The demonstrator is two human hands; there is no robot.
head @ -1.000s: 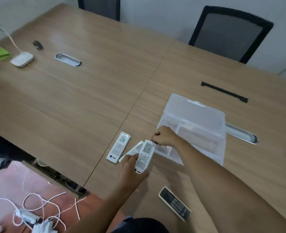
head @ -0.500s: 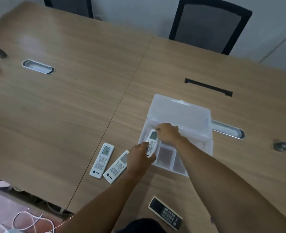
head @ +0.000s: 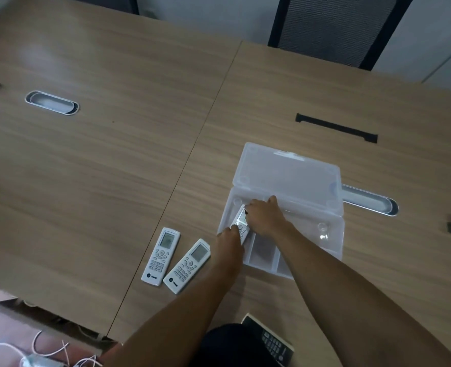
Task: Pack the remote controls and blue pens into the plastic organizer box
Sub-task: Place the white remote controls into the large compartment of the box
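Gripping one white remote control [head: 240, 225] between them, both hands meet over the left end of the plastic organizer box [head: 333, 234]. The right hand [head: 265, 217] clasps its far end by the display, and the left hand [head: 228, 243] pinches its near end, so the remote lies tilted inside the box's left compartment. The box sits open on the wooden table [head: 113, 168], its clear lid [head: 288, 176] laid back on the far side. Two more white remotes [head: 161, 256] [head: 187, 264] lie side by side on the table just left of the box, near the left forearm. A black remote [head: 272, 340] lies at the near edge, partly hidden. No blue pens can be made out.
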